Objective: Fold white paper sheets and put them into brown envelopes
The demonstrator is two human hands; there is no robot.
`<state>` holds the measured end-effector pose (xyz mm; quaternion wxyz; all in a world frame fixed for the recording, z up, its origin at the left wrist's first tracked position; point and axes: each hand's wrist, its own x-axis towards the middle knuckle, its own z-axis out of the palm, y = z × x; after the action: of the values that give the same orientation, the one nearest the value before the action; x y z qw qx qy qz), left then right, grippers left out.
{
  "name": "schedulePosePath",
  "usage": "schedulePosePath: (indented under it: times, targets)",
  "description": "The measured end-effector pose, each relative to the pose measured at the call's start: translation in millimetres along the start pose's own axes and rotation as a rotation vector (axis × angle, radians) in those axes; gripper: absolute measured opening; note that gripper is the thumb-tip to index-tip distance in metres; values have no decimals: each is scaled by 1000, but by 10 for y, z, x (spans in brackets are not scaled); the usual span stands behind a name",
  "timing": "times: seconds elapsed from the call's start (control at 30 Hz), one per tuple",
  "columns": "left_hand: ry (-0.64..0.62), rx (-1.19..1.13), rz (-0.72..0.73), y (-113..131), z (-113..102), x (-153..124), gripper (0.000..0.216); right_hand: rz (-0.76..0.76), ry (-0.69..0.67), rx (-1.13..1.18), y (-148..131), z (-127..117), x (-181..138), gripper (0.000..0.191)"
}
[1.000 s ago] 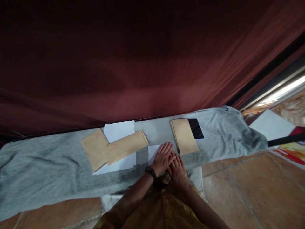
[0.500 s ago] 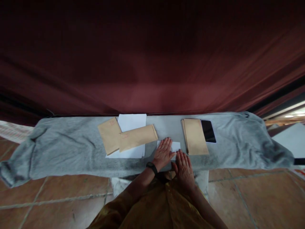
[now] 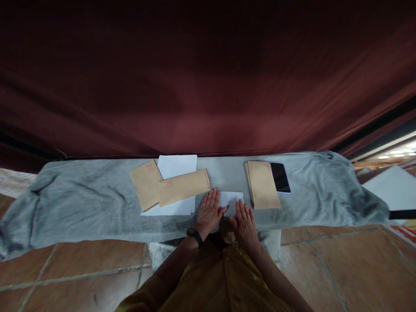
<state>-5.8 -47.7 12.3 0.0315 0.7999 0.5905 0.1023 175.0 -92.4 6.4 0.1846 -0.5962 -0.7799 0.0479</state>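
A small white sheet of paper [image 3: 231, 200], seemingly folded, lies on the grey cloth between my two hands. My left hand [image 3: 209, 213], with a dark band on its wrist, rests flat at the paper's left edge, fingers stretched out. At the lower right corner of the paper lies my right hand [image 3: 245, 223], also flat with straight fingers. Just beyond my left fingertips is a long brown envelope [image 3: 184, 187]. It overlaps another brown envelope [image 3: 145, 184] and a stack of white paper [image 3: 178, 166]. A pile of brown envelopes [image 3: 264, 184] sits to the right of my right hand.
A dark-screened tablet or phone [image 3: 281, 177] lies beside the right envelope pile, partly under it. The grey cloth [image 3: 87, 195] covers a long narrow surface. Behind it hangs a dark red curtain [image 3: 208, 104]. Tiled floor [image 3: 325, 255] shows in front.
My left hand has slid left off the middle of the small paper to its left edge, uncovering more of it. My right hand stays at the lower right. The view has shifted slightly.
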Motion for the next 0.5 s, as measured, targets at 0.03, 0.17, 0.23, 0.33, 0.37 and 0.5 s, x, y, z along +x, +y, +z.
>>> schedulePosePath:
  times: [0.03, 0.17, 0.23, 0.33, 0.37, 0.5]
  targets:
    - [-5, 4, 6, -2, -4, 1, 65, -16, -12, 24, -51, 19, 80, 60]
    - [-15, 13, 30, -1, -28, 11, 60, -44, -13, 66, -162, 117, 387, 56]
    - [-11, 15, 25, 4, -36, 14, 60, -47, 12, 48, -136, 155, 458, 58]
    - [-5, 27, 16, 15, -39, 18, 59, -32, 53, -9, -37, 175, 443, 63]
    - [-2, 30, 12, 18, -38, 19, 59, -25, 62, -31, -1, 173, 418, 63]
    - [5, 45, 5, 23, -27, 21, 62, -17, 86, -114, 101, 146, 299, 66]
